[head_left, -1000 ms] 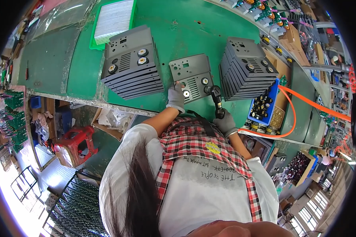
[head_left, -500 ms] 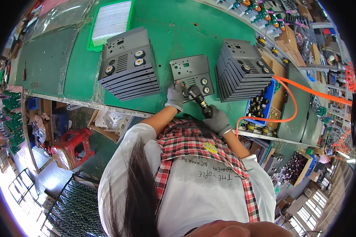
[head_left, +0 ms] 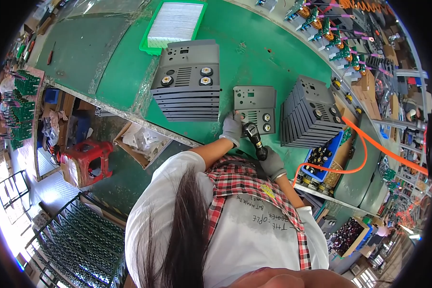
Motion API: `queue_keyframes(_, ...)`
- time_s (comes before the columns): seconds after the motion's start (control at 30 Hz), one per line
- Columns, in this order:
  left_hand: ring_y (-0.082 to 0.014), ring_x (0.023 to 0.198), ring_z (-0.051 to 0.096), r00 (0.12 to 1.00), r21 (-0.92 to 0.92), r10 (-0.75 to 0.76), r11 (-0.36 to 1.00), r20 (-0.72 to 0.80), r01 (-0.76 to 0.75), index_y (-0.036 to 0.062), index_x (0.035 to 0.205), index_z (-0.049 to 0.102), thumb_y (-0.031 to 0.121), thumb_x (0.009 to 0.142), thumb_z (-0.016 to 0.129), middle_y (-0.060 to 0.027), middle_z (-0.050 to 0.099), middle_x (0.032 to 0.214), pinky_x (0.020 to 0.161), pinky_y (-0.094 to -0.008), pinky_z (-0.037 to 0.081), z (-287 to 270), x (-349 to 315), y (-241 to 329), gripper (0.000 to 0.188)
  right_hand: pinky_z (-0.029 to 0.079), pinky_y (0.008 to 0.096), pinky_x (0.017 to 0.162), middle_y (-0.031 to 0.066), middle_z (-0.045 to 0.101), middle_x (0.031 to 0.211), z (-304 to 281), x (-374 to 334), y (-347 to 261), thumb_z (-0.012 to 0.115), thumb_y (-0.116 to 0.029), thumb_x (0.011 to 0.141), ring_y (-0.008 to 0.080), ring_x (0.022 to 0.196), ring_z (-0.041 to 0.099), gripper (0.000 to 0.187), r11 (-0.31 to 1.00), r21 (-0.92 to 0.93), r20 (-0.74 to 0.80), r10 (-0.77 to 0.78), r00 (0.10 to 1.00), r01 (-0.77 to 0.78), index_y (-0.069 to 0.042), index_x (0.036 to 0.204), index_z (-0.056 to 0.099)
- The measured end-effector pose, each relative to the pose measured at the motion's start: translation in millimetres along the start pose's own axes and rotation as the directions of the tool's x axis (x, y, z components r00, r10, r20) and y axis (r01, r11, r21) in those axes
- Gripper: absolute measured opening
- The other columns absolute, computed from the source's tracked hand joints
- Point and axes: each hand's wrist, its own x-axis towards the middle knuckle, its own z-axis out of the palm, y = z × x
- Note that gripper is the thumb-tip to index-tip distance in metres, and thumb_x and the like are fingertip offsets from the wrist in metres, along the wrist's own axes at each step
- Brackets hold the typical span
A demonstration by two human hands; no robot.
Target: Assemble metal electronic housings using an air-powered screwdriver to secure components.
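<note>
A grey metal panel (head_left: 251, 99) with slots and round holes lies flat on the green bench. Two black-and-brass fittings (head_left: 267, 122) sit at its right side. My left hand (head_left: 232, 129), in a grey glove, grips the panel's left edge with bent fingers. My right hand (head_left: 273, 164), also gloved, is closed round the grip of a black air ratchet wrench (head_left: 255, 139). The wrench's head lies over the panel's lower left part, beside my left fingers, and hides what is beneath it. Stacked panels with fittings stand on both sides, a left stack (head_left: 187, 103) and a right stack (head_left: 305, 115).
Behind the left stack is a green tray (head_left: 151, 47) of white sheets. A blue bin (head_left: 333, 144) of black fittings stands at the right, with an orange air hose (head_left: 365, 144) looping over it. A screwdriver (head_left: 50, 55) lies far left; a red stool (head_left: 86, 161) stands below.
The whole view has shifted, so the bench and stacks appear further right. The wrench head sits slightly closer to the panel's near edge. Both hands keep their hold.
</note>
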Motion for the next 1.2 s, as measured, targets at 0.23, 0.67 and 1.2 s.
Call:
queue_keyframes(0.23, -0.0303, 0.067, 0.057, 0.996, -0.021, -0.091, 0.996, 0.008, 0.092, 0.0045, 0.076, 0.056, 0.032, 0.085, 0.043, -0.0136, 0.058, 0.068, 0.062, -0.0365, 0.044, 2.6, -0.4, 4.2, 0.032, 0.045, 0.0428, 0.070, 0.0214, 0.058, 0.084, -0.3, -0.5, -0.7, 0.058, -0.025, 0.069, 0.0379, 0.081, 0.056, 0.036, 1.000, 0.009, 0.017, -0.013, 1.000, 0.013, -0.005, 0.098, 0.051)
queue_keyframes(0.67, -0.0357, 0.072, 0.057, 0.862, 0.605, 0.287, 0.620, 0.418, -0.499, -0.0002, 0.093, 0.046, 0.029, 0.081, 0.049, -0.0165, 0.058, 0.079, 0.064, -0.0414, 0.047, -54.1, -42.2, 97.1, 0.032, 0.044, 0.0372, 0.064, 0.0163, 0.057, 0.075, -73.4, -41.2, -19.1, 0.065, -0.019, 0.055, 0.0317, 0.070, 0.056, 0.048, 0.978, 0.195, -0.108, -0.051, 0.993, 0.071, -0.004, 0.098, 0.050)
queue_keyframes(1.2, -0.0291, 0.091, 0.055, 0.905, 0.904, 0.070, -0.130, 0.419, -0.408, 0.0054, 0.094, 0.060, 0.035, 0.077, 0.049, -0.0170, 0.058, 0.097, 0.078, -0.0362, 0.045, -220.6, 52.0, 259.5, 0.035, 0.039, 0.0250, 0.045, 0.0007, 0.043, 0.064, -82.1, -57.2, -70.7, 0.059, 0.002, 0.056, 0.0097, 0.050, 0.044, 0.039, 0.691, 0.704, -0.162, -0.068, 0.984, 0.164, -0.002, 0.093, 0.048)
